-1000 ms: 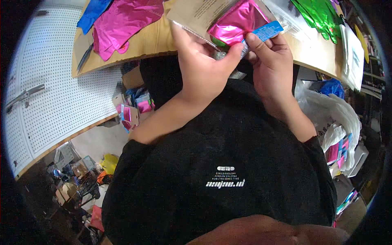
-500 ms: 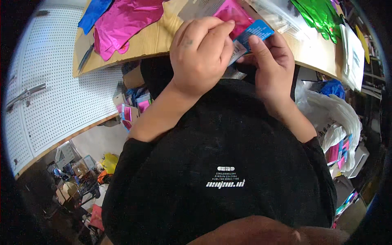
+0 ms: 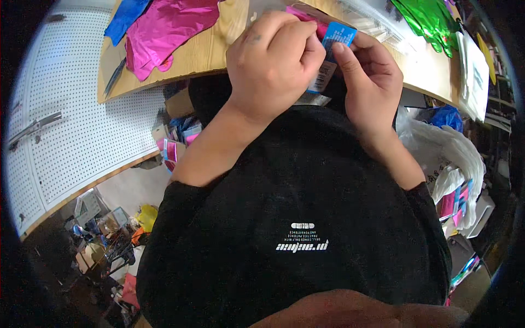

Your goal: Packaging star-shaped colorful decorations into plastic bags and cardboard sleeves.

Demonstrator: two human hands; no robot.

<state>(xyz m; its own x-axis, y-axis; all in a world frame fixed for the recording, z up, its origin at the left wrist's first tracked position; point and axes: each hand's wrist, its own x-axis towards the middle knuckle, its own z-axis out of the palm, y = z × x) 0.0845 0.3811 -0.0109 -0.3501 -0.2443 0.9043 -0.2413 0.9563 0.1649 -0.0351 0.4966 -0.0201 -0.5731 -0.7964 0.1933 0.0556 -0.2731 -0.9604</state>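
Observation:
A flat pink package [image 3: 298,12] with a blue printed card [image 3: 340,36] is between my hands at the table's near edge. The card carries a pale label at its lower end. My left hand [image 3: 273,60] is closed in a pinch at the card's left side and covers much of the pink part. My right hand [image 3: 374,74] grips the card from the right, thumb on its face and fingers curled behind. On the wooden table [image 3: 205,50], left of my hands, lies a crumpled shiny pink foil piece [image 3: 169,30]. Beside it is a blue foil piece [image 3: 124,22].
Scissors [image 3: 116,75] lie at the table's left edge. Green foil [image 3: 426,24] and clear plastic packaging [image 3: 377,22] are at the far right. White sheets [image 3: 473,76] hang over the right edge. A white plastic bag [image 3: 459,147] holding packages stands below right. A pegboard [image 3: 82,109] is at left.
The blue card has turned more upright, and its label now shows below my fingers. My left hand has rolled over more of the pink part. My right hand has shifted slightly right.

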